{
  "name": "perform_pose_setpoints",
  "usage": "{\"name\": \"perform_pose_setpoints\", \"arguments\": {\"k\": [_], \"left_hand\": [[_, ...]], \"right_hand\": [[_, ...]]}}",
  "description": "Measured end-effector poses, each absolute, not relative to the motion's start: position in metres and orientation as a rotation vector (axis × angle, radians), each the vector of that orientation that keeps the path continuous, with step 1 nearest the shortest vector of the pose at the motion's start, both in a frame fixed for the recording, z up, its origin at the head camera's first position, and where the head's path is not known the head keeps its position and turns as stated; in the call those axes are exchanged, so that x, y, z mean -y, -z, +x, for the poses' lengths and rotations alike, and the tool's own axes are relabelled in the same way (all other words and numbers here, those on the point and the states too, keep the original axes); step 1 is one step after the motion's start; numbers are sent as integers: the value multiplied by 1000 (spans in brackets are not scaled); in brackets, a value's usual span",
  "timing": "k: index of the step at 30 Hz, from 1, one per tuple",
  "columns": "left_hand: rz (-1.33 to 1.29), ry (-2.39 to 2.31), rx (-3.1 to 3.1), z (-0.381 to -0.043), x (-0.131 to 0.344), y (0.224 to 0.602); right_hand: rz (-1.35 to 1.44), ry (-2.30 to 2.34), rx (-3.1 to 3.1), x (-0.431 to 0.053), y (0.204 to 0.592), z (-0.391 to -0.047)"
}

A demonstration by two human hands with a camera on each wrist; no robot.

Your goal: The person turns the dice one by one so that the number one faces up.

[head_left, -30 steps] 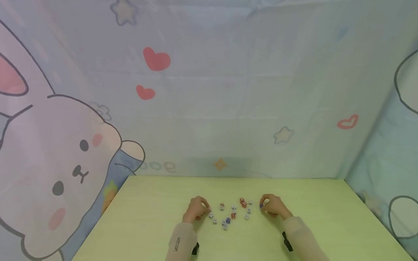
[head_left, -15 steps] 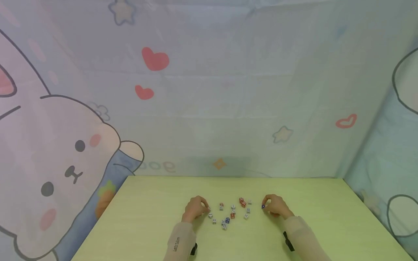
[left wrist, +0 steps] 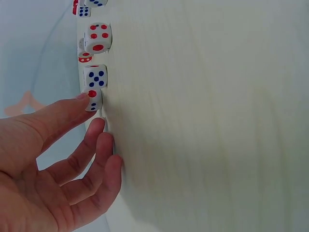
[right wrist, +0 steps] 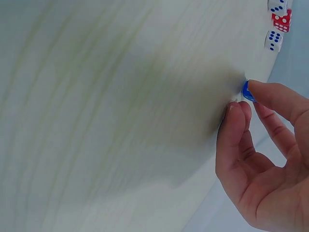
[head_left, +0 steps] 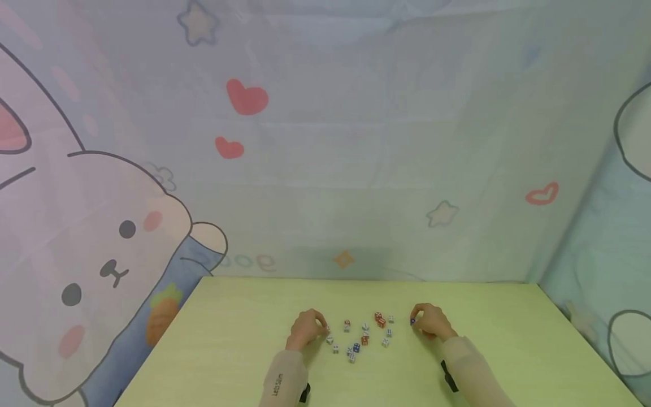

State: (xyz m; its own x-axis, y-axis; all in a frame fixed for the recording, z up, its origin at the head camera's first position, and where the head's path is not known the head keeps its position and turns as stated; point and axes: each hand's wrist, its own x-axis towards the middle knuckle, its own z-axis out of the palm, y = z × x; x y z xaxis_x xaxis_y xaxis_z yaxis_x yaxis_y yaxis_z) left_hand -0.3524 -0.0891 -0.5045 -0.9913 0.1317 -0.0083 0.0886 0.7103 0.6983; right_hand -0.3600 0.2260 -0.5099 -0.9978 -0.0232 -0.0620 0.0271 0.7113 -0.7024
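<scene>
Blue die (right wrist: 248,91) sits between the tips of the right hand (head_left: 431,320), which pinches it with the fingers bent in and only the die's width between them; fingertips cover most of it, so which way its faces turn cannot be told, nor whether it touches the table (head_left: 244,350). It lies toward the far edge, on the right-edge side of the loose dice. Opposite, on their left-edge side, the left hand (head_left: 307,327) pinches a white die (left wrist: 93,100) in a similarly narrow grip, its other fingers curled apart below. That cube, equal-sided with no longer axis, shows a red pip above blue ones in the left wrist view. Just beyond it there, a second white die (left wrist: 96,76) turns five blue pips outward. Between the hands are more white dice, a second blue die (head_left: 356,347) and, nearest the far edge, two red dice (head_left: 381,323) close together.
</scene>
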Motion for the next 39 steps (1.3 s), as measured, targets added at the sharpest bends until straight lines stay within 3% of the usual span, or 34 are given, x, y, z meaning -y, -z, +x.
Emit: {"name": "perform_pose_setpoints", "arguments": {"k": [23,39], "left_hand": [[209,-1186,-2847,-353,90,508],[216,-1182,-2849,-355,91,511]], "right_hand": [[-75,1113,-2901,-181,497,-359],[-102,843,-3042,-179,497,-363]]}}
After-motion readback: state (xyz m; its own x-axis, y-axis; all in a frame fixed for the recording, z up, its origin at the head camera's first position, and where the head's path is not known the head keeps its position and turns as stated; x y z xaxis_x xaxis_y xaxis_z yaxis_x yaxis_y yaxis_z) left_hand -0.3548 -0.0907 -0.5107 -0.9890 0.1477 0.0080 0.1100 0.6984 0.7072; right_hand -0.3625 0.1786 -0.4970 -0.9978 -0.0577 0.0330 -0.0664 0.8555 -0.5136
